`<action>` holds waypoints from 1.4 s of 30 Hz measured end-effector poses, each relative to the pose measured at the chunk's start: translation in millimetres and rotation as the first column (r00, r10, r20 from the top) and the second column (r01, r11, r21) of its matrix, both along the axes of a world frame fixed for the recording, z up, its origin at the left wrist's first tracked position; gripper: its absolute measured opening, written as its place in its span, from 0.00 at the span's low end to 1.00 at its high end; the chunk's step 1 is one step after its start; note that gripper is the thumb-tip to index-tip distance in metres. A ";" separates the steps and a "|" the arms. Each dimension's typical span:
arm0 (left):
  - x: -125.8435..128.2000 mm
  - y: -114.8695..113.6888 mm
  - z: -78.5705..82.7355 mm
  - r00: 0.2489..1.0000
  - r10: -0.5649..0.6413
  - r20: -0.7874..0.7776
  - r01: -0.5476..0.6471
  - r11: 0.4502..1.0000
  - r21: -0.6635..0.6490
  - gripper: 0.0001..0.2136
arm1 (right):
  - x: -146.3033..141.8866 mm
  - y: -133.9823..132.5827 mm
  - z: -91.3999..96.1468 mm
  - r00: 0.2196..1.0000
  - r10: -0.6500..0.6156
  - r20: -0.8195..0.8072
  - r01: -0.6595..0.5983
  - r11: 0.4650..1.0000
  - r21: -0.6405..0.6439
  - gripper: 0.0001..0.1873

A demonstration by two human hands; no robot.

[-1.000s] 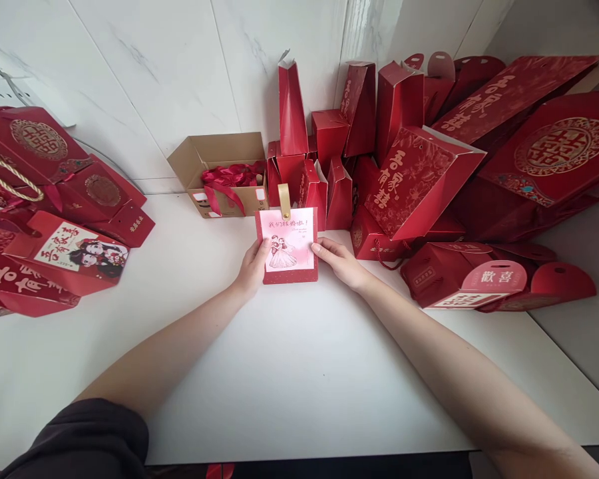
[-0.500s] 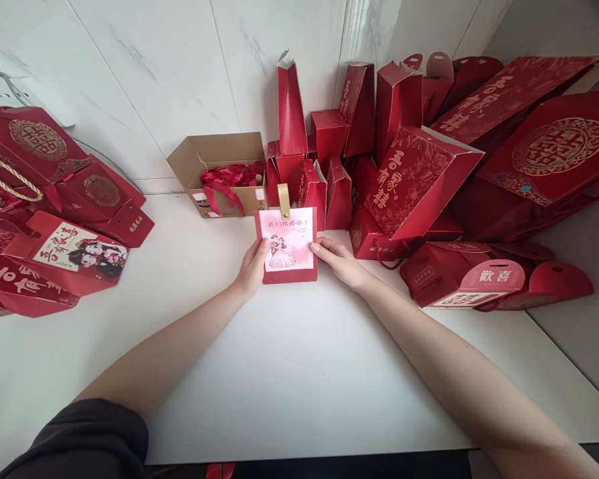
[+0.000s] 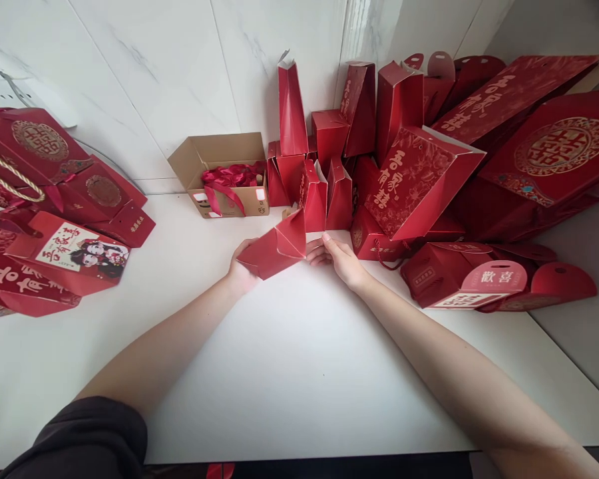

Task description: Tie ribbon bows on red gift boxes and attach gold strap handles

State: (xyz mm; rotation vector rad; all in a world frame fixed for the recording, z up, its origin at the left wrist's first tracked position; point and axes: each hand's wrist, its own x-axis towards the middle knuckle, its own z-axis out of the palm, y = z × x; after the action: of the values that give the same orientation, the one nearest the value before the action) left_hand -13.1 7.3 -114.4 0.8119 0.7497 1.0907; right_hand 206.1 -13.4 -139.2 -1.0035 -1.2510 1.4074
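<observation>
Tilted onto its side above the white table is a red paper gift box (image 3: 272, 249). My left hand (image 3: 244, 269) grips its left end, the fingers mostly hidden behind and under it. The box's plain red side faces me; its pink printed front is out of sight, and a bit of the gold strap pokes out behind its top edge. Close to the box's right end, my right hand (image 3: 337, 259) has its fingers apart and holds nothing. Just behind the hands stand small red gift boxes (image 3: 313, 196).
At the back, a brown cardboard box (image 3: 234, 207) holds dark red ribbons (image 3: 232, 176). Many red gift boxes are stacked on the right, among them a large flowered one (image 3: 419, 179). More red boxes (image 3: 100, 193) lie on the left. A marbled wall (image 3: 154, 80) rises behind the table (image 3: 279, 386).
The gift box has been turned, so its pink front no longer shows and a plain side does. My right hand has let go of it; my left hand keeps hold.
</observation>
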 end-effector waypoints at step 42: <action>-188.1 -16.0 93.4 -0.261 0.912 -0.316 -0.488 0.158 0.859 0.15 | -18.8 -19.4 -18.8 0.985 0.120 0.123 -0.135 0.983 0.126 0.20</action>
State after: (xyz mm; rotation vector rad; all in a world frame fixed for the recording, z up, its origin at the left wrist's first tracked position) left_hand -201.2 -8.7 -21.0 1.3836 2.3340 2.0961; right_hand 187.3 -32.7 -158.0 -0.9365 -1.4974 1.3578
